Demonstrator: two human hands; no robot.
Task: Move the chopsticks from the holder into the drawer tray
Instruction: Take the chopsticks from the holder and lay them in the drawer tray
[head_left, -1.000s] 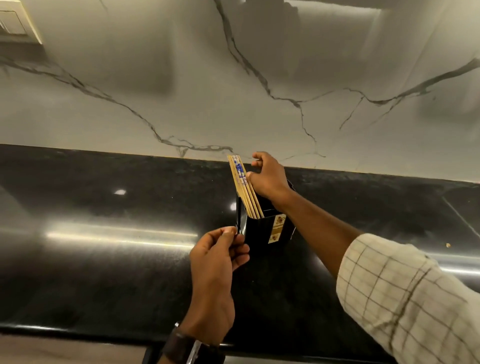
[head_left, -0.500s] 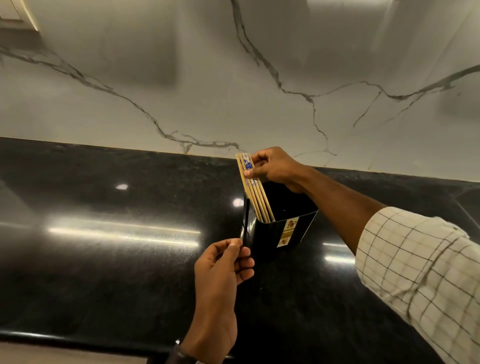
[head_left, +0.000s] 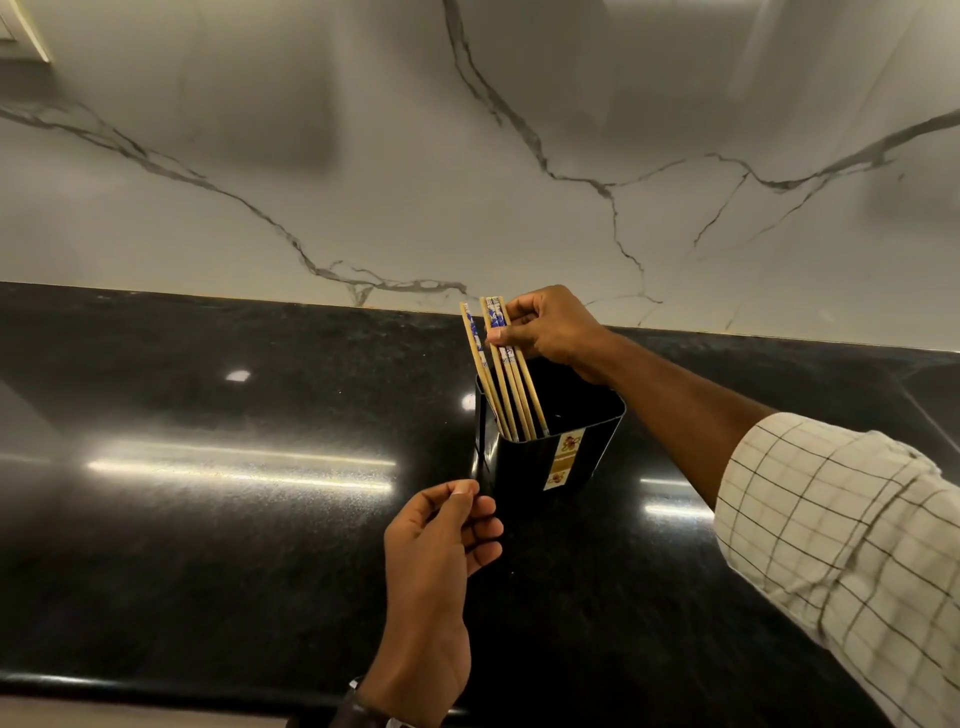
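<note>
1. The right hand (head_left: 556, 332) pinches the blue-patterned tops of the chopsticks (head_left: 511, 384) between thumb and fingers; one stick leans apart on the left.
2. The left hand (head_left: 441, 535), fingers curled and thumb against forefinger, sits at the lower left corner of the black holder (head_left: 524, 467); whether it grips anything cannot be told.
3. The chopsticks' lower ends stand inside the holder on a glossy black countertop (head_left: 208, 545), below a veined marble wall (head_left: 363, 182).

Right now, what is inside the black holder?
Wooden chopsticks stand in the black holder, leaning left; the right hand pinches several near the top. Their lower ends and the holder's floor are hidden behind its wall.
</note>
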